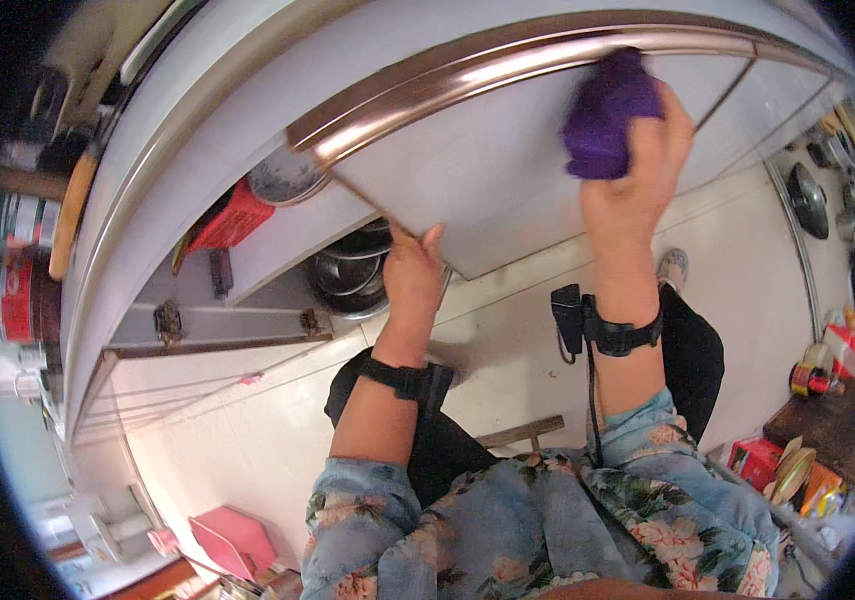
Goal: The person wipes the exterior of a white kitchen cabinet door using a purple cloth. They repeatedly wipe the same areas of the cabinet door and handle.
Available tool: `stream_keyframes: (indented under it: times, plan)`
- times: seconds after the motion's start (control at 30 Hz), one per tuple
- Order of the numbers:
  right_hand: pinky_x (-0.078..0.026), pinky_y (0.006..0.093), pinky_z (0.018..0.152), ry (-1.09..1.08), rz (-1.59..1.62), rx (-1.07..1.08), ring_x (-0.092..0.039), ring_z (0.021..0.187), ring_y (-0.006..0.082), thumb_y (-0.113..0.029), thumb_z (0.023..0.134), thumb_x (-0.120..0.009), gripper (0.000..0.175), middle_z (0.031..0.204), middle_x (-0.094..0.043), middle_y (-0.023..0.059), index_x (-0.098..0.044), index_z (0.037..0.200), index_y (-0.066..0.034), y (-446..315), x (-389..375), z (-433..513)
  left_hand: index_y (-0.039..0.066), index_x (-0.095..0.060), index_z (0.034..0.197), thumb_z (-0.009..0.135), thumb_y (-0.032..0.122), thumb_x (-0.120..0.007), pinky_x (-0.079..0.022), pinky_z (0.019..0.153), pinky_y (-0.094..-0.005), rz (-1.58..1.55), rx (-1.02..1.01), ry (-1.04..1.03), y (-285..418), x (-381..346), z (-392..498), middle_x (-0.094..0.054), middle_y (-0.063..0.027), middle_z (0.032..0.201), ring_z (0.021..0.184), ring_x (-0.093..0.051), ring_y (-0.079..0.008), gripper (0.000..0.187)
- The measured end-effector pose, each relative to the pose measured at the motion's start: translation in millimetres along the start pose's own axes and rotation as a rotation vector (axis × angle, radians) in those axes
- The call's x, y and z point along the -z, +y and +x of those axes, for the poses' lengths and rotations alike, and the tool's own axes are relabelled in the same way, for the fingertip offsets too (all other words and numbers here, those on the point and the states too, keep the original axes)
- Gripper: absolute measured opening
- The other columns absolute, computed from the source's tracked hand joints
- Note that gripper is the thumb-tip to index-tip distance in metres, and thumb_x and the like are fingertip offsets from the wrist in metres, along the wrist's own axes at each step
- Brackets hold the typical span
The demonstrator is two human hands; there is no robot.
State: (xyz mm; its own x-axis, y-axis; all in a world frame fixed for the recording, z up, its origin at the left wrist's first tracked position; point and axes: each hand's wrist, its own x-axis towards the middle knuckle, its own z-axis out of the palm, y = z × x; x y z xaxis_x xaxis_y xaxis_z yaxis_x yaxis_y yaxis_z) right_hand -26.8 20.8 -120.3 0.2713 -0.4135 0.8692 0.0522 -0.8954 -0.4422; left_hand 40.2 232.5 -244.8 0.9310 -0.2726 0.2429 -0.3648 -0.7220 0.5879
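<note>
A bunched purple cloth [607,120] is in my right hand [634,172], pressed against the upper part of a pale cabinet door panel [487,165], just below its shiny metal trim [510,64]. My left hand [414,266] grips the door's left edge between thumb and fingers. Behind that edge the cabinet stands open, with dark pans [352,274], a red plastic basket [232,217] and a round metal lid or pan [285,176] inside. Both wrists wear black straps with small devices. The cloth and right hand are slightly blurred.
Another cabinet door with hinges [225,326] hangs open at the left. A pink plastic object [232,540] is on the lower left. At the right are a pot lid [806,201], a dark wooden stool or small table [832,427] and packages. A wood-edged seat [521,431] shows beneath me.
</note>
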Motion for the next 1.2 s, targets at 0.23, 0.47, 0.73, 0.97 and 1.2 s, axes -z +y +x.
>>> stream_keyframes:
  times: [0.23, 0.47, 0.73, 0.97, 1.2]
  plan:
    - [-0.036, 0.0442, 0.091, -0.178, 0.009, 0.265, -0.047, 0.109, 0.0353, -0.002, 0.055, -0.066, 0.038, 0.124, -0.051, 0.0182, -0.060, 0.093, -0.0017, -72.8, -36.4, -40.0, -0.003, -0.038, 0.116, 0.089, 0.028, -0.059, -0.051, 0.066, -0.0490, -0.074, -0.017, -0.039, 0.4, 4.8, 2.4, -0.062, -0.0302, 0.089, 0.081, -0.062, -0.0453, 0.046]
    - [-0.036, 0.0398, 0.078, -0.278, 0.041, 0.577, -0.047, 0.107, 0.0281, -0.011, 0.067, -0.064, 0.026, 0.127, -0.053, 0.0034, -0.066, 0.092, -0.0129, -75.9, -45.9, -58.6, 0.002, -0.048, 0.117, 0.082, 0.011, -0.059, -0.049, 0.082, -0.0463, 0.177, -0.102, -0.267, -28.3, 34.6, 8.0, -0.061, -0.0232, 0.110, 0.101, -0.058, -0.0413, 0.038]
    - [-0.039, 0.0379, 0.062, -0.525, 0.047, 0.700, -0.048, 0.108, 0.0233, -0.020, 0.073, -0.061, 0.008, 0.126, -0.052, -0.0047, -0.059, 0.080, -0.0224, -36.4, -59.6, -131.0, 0.004, -0.057, 0.116, 0.090, 0.009, -0.053, -0.048, 0.086, -0.0391, -0.190, -0.064, 0.120, -41.5, 64.4, 11.6, -0.062, -0.0196, 0.111, 0.102, -0.061, -0.0353, 0.026]
    - [-0.041, 0.0385, 0.075, -1.024, 0.052, 0.662, -0.045, 0.116, 0.0219, -0.012, 0.072, -0.061, 0.023, 0.127, -0.050, -0.0021, -0.061, 0.093, -0.0203, 11.3, -69.3, -222.8, 0.002, -0.058, 0.112, 0.087, 0.002, -0.055, -0.050, 0.084, -0.0361, -0.321, -0.091, 0.160, -28.2, 56.5, 13.6, -0.065, -0.0182, 0.105, 0.100, -0.063, -0.0320, 0.025]
    - [-0.045, 0.0362, 0.092, -1.313, -0.056, -0.547, -0.056, 0.102, 0.0304, 0.003, 0.066, -0.070, 0.051, 0.112, -0.057, 0.0132, -0.057, 0.115, -0.0037, 42.0, -75.3, -296.3, 0.005, -0.058, 0.114, 0.092, 0.011, -0.056, -0.049, 0.084, -0.0316, -0.340, -0.051, 0.148, -31.5, 63.4, 15.9, -0.066, -0.0147, 0.105, 0.096, -0.065, -0.0231, 0.023]
